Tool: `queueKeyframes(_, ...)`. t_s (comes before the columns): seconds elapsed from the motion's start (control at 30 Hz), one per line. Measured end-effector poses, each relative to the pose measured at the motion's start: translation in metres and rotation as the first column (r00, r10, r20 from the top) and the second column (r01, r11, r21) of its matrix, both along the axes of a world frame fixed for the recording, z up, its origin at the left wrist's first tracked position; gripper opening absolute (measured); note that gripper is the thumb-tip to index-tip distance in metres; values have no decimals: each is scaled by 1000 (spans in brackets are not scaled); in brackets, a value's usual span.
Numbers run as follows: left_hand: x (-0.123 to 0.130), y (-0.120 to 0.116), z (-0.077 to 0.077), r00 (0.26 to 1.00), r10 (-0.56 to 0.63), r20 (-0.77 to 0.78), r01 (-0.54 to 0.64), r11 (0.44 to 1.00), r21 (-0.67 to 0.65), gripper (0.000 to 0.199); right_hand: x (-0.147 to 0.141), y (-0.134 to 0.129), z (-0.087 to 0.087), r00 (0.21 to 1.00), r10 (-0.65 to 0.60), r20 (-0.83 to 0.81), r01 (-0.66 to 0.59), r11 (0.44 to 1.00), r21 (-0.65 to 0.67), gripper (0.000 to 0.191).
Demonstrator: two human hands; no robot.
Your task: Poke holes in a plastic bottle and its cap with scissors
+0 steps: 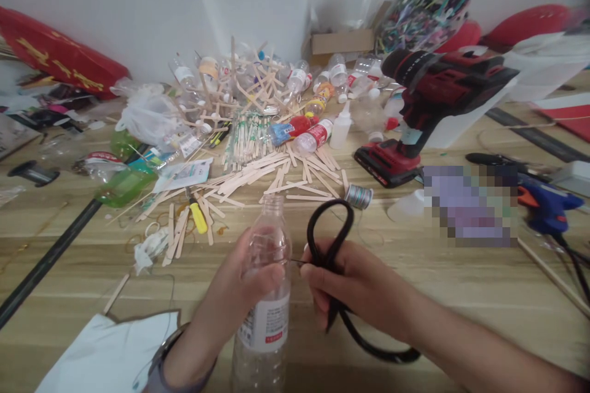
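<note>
My left hand [239,295] grips a clear empty plastic bottle [265,325] with a white and red label, held upright in the near middle; its mouth has no cap. My right hand [354,282] is closed on a pair of black scissors [329,239] with large looped handles, one loop rising above my fingers and the other trailing down toward my wrist. The blade tip points left and touches the side of the bottle, just beside my left thumb.
A heap of wooden craft sticks [258,172] and empty bottles [299,80] covers the far middle of the wooden floor [461,295]. A red cordless drill [428,98] stands at the right, a blue glue gun [548,206] further right, a wire spool [358,196] nearby, and white paper [110,356] near left.
</note>
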State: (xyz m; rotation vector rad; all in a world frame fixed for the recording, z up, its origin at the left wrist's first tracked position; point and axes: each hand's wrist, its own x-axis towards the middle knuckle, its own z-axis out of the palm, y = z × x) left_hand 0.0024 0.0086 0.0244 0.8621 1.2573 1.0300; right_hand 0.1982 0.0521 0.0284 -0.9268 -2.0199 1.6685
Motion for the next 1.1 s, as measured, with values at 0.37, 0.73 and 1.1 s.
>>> queueKeyframes(0.37, 2, 2, -1, 890, 21, 456, 25, 995, -96, 35, 6, 1, 11, 980, -167, 109, -70, 221, 973, 34)
queueKeyframes(0.73, -3, 0, -3, 801, 26, 598, 76, 987, -145, 42, 15, 5, 25, 984, -147, 105, -87, 122, 989, 34)
queueKeyframes(1.1, 6, 1, 2, 815, 63, 576, 50, 983, -178, 42, 12, 1, 23, 983, -148, 109, -89, 132, 987, 35)
